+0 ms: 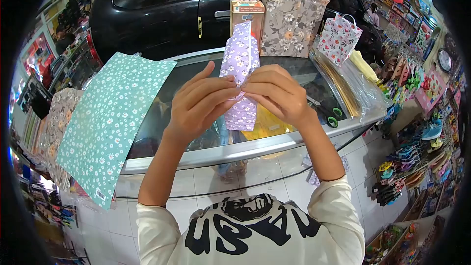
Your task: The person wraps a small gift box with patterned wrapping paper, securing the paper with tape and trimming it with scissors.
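Head view: both hands meet above the glass counter (255, 149) and hold a tall lilac flowered package (239, 59) upright near the counter's middle. The left hand (198, 105) and the right hand (277, 93) each have their fingers pinched on the paper at the package's middle, fingertips almost touching. On the left, a teal flowered sheet (110, 118) hangs over the counter's edge. At the far side stand an orange carton (247, 10), a grey flowered parcel (294, 14) and a small gift bag (338, 37). Green-handled scissors (334, 115) lie to the right.
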`<state>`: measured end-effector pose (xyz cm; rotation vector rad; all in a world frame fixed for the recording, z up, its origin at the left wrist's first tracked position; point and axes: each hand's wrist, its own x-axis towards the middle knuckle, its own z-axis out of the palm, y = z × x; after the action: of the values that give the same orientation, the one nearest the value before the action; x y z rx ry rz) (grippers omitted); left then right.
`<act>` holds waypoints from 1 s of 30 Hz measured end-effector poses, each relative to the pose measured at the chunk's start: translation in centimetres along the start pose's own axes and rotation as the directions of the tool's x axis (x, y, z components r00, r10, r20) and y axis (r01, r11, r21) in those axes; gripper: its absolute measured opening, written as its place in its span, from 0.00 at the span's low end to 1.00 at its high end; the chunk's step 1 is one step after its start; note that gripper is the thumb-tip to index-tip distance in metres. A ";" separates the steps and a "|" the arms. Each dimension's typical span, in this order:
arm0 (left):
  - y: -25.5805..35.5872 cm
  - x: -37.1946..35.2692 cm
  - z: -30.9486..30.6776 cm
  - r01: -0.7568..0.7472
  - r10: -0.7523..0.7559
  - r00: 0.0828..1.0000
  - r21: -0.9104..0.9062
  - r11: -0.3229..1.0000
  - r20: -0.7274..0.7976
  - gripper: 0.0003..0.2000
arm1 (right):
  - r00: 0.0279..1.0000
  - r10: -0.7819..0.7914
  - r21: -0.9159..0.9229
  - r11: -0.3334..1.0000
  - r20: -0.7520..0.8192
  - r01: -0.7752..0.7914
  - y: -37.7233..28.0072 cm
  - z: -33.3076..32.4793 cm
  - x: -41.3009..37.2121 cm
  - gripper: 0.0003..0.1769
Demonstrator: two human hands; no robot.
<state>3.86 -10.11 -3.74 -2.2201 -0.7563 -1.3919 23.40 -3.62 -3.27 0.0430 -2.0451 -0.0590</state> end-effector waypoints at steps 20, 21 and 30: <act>-0.4 -0.5 0.2 -0.055 0.055 0.998 0.040 0.998 -0.001 0.09 | 0.999 -0.044 0.013 0.999 -0.018 0.044 0.5 0.2 -0.3 0.14; -0.4 -0.5 0.1 -0.066 0.065 0.998 0.047 0.997 0.011 0.09 | 0.998 -0.054 0.007 0.998 -0.007 0.054 0.5 0.2 -0.3 0.14; -0.8 -0.3 -0.2 -0.082 0.079 0.996 0.099 0.992 0.030 0.07 | 1.000 -0.007 -0.014 1.000 0.016 0.007 0.2 0.3 -0.1 0.12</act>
<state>3.14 -9.69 -3.94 -2.1705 -0.7205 -1.2621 23.20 -3.36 -3.47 0.0415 -2.0606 -0.0784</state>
